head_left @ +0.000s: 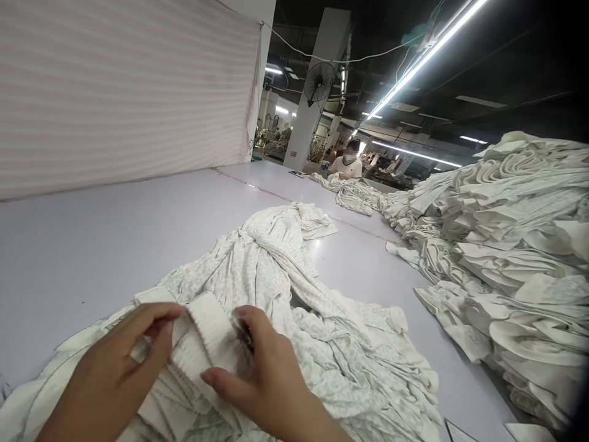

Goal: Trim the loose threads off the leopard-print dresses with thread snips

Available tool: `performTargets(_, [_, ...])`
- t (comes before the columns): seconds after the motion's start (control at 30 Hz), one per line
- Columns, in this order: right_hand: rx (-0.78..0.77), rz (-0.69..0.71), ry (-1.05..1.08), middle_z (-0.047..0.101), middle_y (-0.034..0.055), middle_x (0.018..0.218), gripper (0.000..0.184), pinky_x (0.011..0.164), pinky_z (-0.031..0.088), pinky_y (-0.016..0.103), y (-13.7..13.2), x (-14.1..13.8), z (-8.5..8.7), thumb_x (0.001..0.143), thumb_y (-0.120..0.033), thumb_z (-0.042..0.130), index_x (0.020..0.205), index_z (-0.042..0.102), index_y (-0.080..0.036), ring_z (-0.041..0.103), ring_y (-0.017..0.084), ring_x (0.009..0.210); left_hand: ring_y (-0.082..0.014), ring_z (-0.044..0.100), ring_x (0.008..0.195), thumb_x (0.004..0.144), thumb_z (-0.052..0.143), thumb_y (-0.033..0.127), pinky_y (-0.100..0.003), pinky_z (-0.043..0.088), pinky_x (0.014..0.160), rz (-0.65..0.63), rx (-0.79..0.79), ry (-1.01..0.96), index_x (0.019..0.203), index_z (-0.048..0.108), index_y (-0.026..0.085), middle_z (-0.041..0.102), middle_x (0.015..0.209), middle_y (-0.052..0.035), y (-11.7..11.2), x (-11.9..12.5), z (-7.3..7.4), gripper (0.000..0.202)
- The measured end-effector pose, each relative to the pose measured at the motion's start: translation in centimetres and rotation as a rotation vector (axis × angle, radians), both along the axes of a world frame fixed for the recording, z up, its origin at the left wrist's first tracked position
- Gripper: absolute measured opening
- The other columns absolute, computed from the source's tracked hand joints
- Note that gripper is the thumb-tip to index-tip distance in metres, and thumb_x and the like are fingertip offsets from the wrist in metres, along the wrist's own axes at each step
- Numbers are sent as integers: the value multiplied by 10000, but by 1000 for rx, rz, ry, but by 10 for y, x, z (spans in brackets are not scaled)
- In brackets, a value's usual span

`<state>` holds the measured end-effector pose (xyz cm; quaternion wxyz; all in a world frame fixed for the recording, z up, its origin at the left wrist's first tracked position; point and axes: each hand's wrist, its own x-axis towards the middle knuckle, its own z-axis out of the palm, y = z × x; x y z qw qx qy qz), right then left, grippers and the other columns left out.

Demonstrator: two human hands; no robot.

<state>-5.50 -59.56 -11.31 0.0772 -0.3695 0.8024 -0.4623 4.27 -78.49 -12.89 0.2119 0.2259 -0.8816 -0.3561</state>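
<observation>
A long white knit garment (257, 270) with a faint pale pattern lies bunched on the table in front of me. Its thick ribbed band (207, 334) is raised between my hands. My left hand (119, 362) grips the band's left end, fingers across the top. My right hand (262, 368) pinches the other end between thumb and fingers. Loose folds of the garment spread beneath both hands, and the lower part of the band is partly hidden by the fabric and my fingers.
The long pale lavender cutting table (92, 258) stretches ahead. A tall heap of folded white fabric (506, 227) lies along its right side. A striped curtain (119, 92) hangs at the left. Farther along, a seated person (345, 166) sits beyond more white fabric (354, 196).
</observation>
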Motion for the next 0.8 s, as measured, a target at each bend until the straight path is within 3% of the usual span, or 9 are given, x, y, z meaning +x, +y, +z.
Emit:
performTargets(0.13, [59,-34,162,568,-10,721,229,527,304,269,-15,-5,-7,734,-185,551,958,504,-208,502,175,561,-299,607,1070,802,518,542,-365,518,814,-150,61,-134,1248,536,298,635,1219,-59,-5,-30,17,509])
performTargets(0.27, [-51,-65,134,450,-51,642,157,522,295,250,16,-12,-6,730,-115,412,834,426,-232,446,145,543,-318,617,1015,805,529,404,-421,481,824,-234,153,-93,1238,557,303,666,1144,-62,17,-58,28,446])
performTargets(0.47, [-41,-7,57,519,-11,794,241,583,326,248,62,-4,-8,654,-85,447,848,482,-223,466,144,659,-224,641,937,808,504,330,-284,504,769,-388,429,85,1036,594,231,678,988,-33,51,-69,26,265])
performTargets(0.57, [-116,21,-40,518,16,836,89,629,369,263,62,-1,-5,771,-232,549,850,517,-208,503,167,728,-210,638,922,789,531,311,-263,500,746,-383,539,136,984,597,213,663,982,-37,57,-66,21,227])
performTargets(0.63, [-118,20,-54,517,18,834,132,641,373,266,57,-2,-3,855,-335,559,846,544,-204,510,167,735,-204,633,927,780,545,301,-252,493,729,-365,591,154,978,602,212,658,984,-30,57,-65,19,224])
performTargets(0.8, [-29,6,34,533,1,831,108,631,364,252,43,-5,-6,907,-315,576,880,569,-211,523,145,704,-161,618,806,763,566,279,-228,482,685,-332,680,163,969,612,207,660,864,3,55,-66,17,223])
